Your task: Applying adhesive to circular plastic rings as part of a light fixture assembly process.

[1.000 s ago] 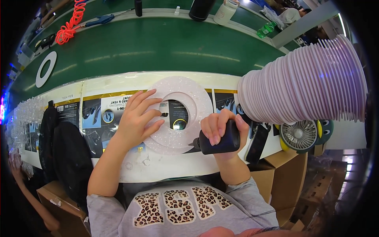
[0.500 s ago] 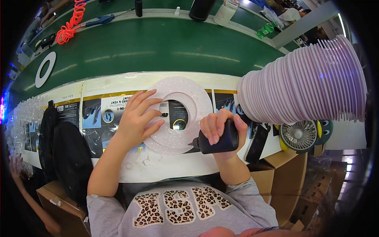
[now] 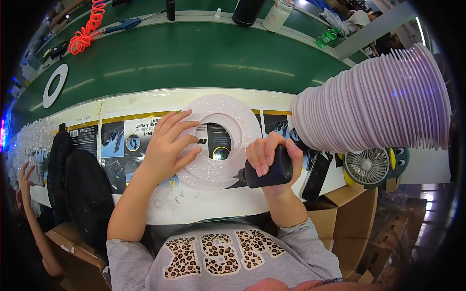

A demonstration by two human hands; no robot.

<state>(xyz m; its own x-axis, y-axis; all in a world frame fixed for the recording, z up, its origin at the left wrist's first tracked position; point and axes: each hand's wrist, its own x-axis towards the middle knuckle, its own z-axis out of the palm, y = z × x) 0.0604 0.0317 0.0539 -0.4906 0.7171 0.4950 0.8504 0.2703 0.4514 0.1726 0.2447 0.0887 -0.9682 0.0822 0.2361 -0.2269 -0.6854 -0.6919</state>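
A flat white glittery ring (image 3: 221, 109) lies on the printed sheet at the bench's near edge. My left hand (image 3: 170, 145) rests on the ring's left side, fingers spread and pressing it down. My right hand (image 3: 267, 155) is closed around a black bottle (image 3: 269, 173) held on its side, its nozzle pointing left at the ring's lower right rim. Whether the nozzle touches the ring I cannot tell.
A tall stack of pale purple rings (image 3: 374, 104) leans in from the right. A small fan (image 3: 370, 167) sits below it. Another white ring (image 3: 54, 85) lies on the green belt (image 3: 194, 58). An orange coiled hose (image 3: 87, 29), black discs (image 3: 77, 189), another person's hand (image 3: 24, 177) at left.
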